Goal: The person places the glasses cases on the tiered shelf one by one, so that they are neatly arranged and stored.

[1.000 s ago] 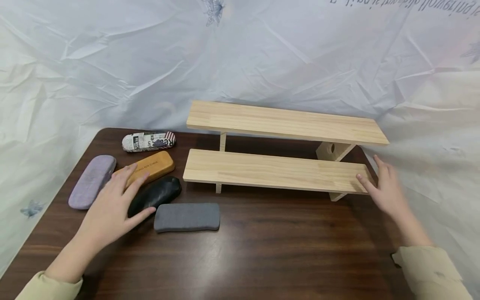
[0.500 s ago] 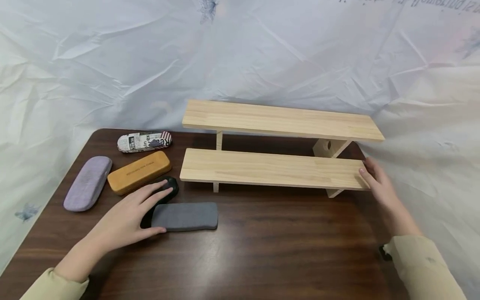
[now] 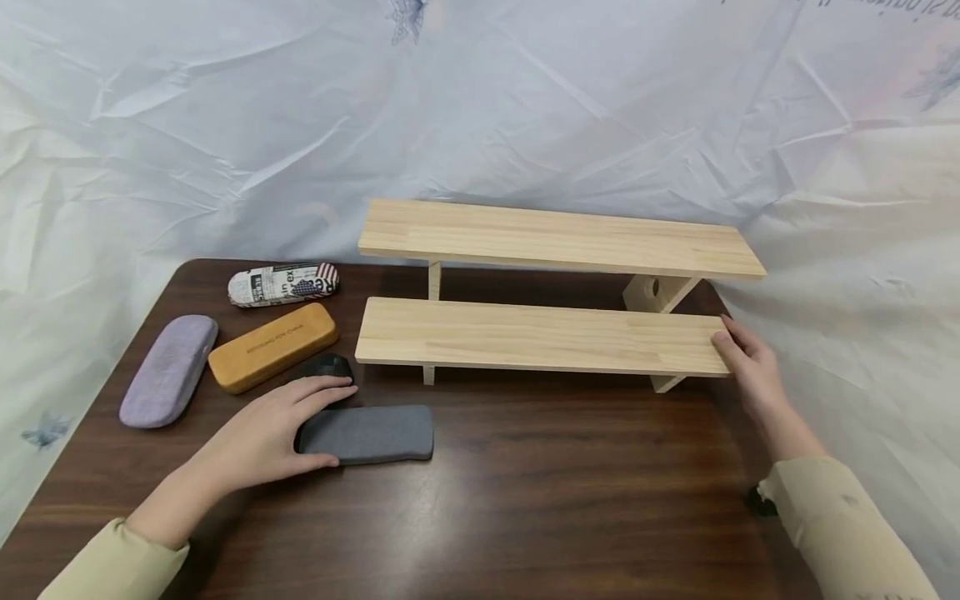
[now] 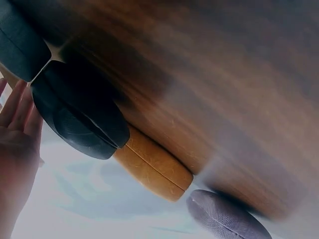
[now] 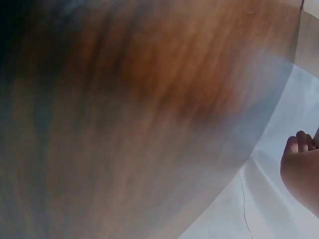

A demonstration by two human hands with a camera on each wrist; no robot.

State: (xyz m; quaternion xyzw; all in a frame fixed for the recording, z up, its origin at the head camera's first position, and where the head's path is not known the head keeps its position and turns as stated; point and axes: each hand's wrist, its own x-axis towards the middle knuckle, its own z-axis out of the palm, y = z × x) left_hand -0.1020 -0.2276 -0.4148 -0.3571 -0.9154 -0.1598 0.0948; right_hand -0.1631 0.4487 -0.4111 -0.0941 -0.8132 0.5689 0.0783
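Observation:
My left hand [image 3: 258, 437] is at the left end of the grey glasses case [image 3: 378, 435], thumb by its front edge and fingers spread past its back edge. Behind those fingers lies a black glasses case [image 3: 332, 367], partly covered by the hand. In the left wrist view the fairly straight fingers [image 4: 20, 112] show beside the black case [image 4: 75, 109]. A two-tier wooden shelf [image 3: 525, 337] stands at the back. My right hand [image 3: 753, 375] holds the right end of its lower board, thumb on top; the other fingers are partly hidden.
An orange glasses case [image 3: 273, 346], a lilac glasses case [image 3: 168, 371] and a newsprint-patterned case [image 3: 283, 285] lie on the left of the brown table [image 3: 540, 500]. A pale wrinkled cloth [image 3: 525, 108] hangs behind the table and along its sides.
My left hand has moved right from over the orange and black cases to the grey case. My right hand has come in onto the lower board's end. The view has shifted slightly.

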